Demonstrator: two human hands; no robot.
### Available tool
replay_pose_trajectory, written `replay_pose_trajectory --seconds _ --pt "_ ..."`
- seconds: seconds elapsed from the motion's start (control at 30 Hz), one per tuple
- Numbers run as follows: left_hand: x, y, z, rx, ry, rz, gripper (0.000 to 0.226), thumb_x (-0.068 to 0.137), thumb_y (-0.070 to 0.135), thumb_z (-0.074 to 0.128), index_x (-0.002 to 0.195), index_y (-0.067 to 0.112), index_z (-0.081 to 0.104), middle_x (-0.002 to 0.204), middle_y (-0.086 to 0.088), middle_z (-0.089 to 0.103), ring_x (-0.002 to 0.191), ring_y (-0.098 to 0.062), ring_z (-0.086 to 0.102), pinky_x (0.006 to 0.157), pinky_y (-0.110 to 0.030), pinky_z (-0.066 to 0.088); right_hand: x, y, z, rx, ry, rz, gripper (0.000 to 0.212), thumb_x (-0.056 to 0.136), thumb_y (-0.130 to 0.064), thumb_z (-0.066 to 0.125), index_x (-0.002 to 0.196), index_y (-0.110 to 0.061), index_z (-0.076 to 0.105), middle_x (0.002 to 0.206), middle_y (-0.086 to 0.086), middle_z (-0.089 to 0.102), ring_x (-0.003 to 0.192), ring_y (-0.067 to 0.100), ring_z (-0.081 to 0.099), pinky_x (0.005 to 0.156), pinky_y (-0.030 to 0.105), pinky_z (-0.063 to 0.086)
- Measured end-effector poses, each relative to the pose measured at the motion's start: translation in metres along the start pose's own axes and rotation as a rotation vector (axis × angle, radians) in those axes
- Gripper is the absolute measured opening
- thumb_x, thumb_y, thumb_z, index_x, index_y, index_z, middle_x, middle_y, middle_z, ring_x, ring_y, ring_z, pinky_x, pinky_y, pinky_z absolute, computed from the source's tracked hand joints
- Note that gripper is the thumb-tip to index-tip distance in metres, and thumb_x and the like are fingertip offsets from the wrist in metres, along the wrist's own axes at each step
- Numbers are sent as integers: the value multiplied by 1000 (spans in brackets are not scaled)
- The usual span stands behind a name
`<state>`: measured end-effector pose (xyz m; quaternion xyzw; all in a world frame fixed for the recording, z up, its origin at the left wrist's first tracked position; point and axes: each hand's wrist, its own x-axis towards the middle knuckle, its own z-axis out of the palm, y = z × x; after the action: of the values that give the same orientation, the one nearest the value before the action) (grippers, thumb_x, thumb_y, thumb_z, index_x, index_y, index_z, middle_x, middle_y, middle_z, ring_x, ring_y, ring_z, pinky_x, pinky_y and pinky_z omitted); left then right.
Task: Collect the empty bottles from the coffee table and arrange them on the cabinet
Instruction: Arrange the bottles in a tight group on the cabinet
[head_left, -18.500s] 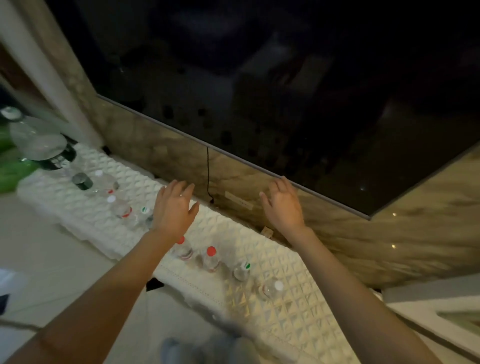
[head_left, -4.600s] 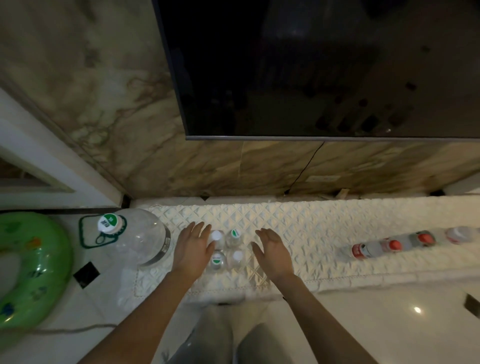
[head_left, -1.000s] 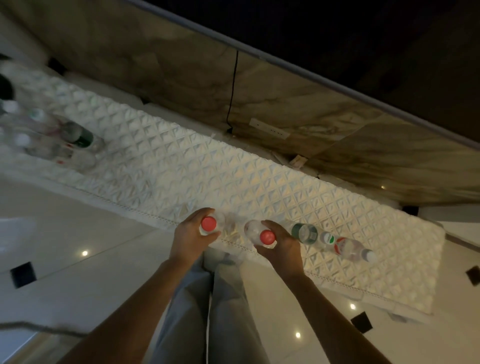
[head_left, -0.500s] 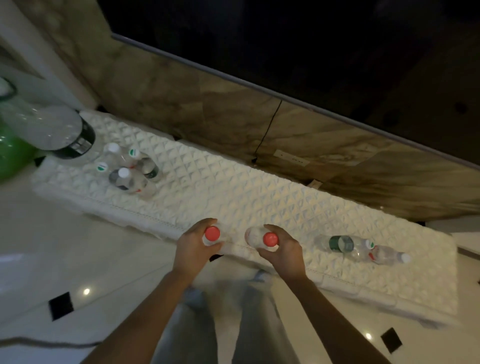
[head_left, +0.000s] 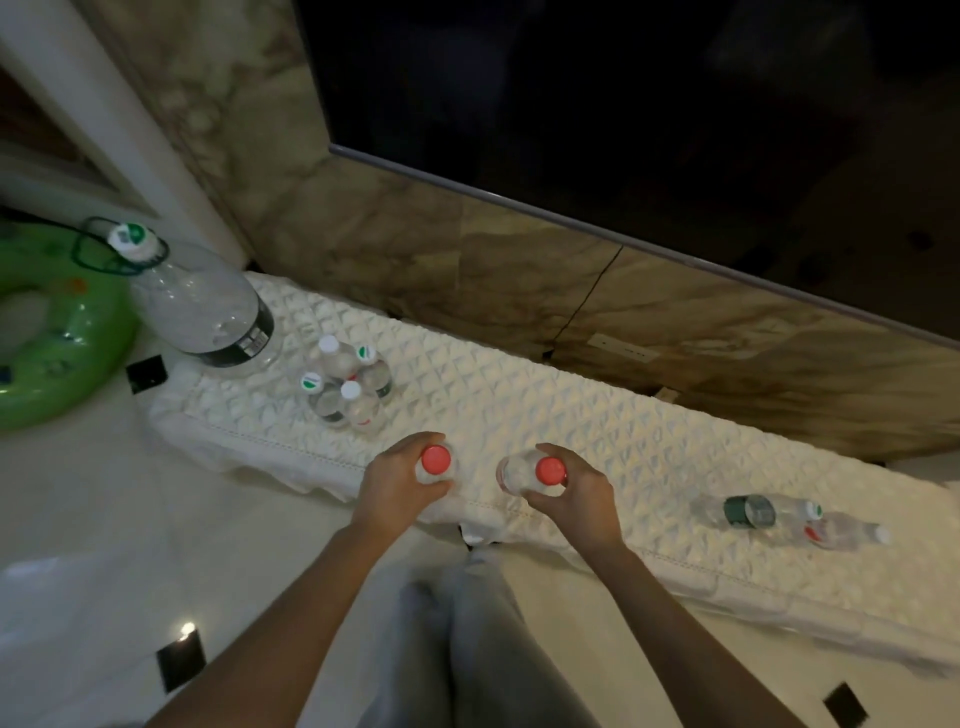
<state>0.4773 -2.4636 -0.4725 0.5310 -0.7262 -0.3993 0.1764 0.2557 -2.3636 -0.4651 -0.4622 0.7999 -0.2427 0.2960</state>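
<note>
My left hand (head_left: 397, 486) grips a clear bottle with a red cap (head_left: 435, 459) over the front edge of the cabinet's white quilted cover (head_left: 545, 415). My right hand (head_left: 576, 493) holds a second red-capped bottle (head_left: 524, 470) just to its right. Several small clear bottles (head_left: 347, 387) stand upright in a tight cluster at the cabinet's left. A green-labelled bottle (head_left: 753, 512) and a red-labelled one (head_left: 841, 532) lie on their sides at the right.
A large clear water jug (head_left: 202, 306) with a green handle stands at the cabinet's left end. A green inflatable ring (head_left: 57, 332) lies on the tiled floor to the left. A dark television (head_left: 623, 104) hangs on the marble wall above, a cable running down.
Both hands, each holding its red-capped bottle, have moved left along the cabinet toward the standing cluster; the view has swung left, bringing the jug and green ring into sight.
</note>
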Motion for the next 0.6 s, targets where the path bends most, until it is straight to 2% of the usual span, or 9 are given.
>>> replay_pose_trajectory --seconds 0.17,0.33,0.47,0.6 --pt "23 -12 -15 24 4 -36 58 60 25 86 113 20 64 116 3 66 105 -15 61 90 -22 41 26 -19 10 -4 -16 -24 60 63 -29 84 117 -28 60 115 -8 66 98 8 61 82 15 41" --pt "47 -17 -24 29 16 -51 58 60 27 86 114 19 63 113 2 67 103 -15 62 89 -20 41 56 -34 19 7 -26 -20 61 62 -29 85 117 -29 60 114 -8 66 97 8 61 84 19 45" --pt "67 -22 -29 60 6 -35 58 60 27 85 113 20 63 112 3 68 102 -15 62 88 -19 40 77 -42 26 31 -32 -16 59 62 -30 84 116 -32 60 111 -12 66 93 1 59 79 10 40" --pt "84 -29 -36 99 -49 -14 55 63 30 83 114 22 62 110 3 68 101 -16 63 87 -23 43 88 -52 36 36 -35 15 57 65 -32 82 117 -30 59 112 -12 65 93 0 57 79 8 38"
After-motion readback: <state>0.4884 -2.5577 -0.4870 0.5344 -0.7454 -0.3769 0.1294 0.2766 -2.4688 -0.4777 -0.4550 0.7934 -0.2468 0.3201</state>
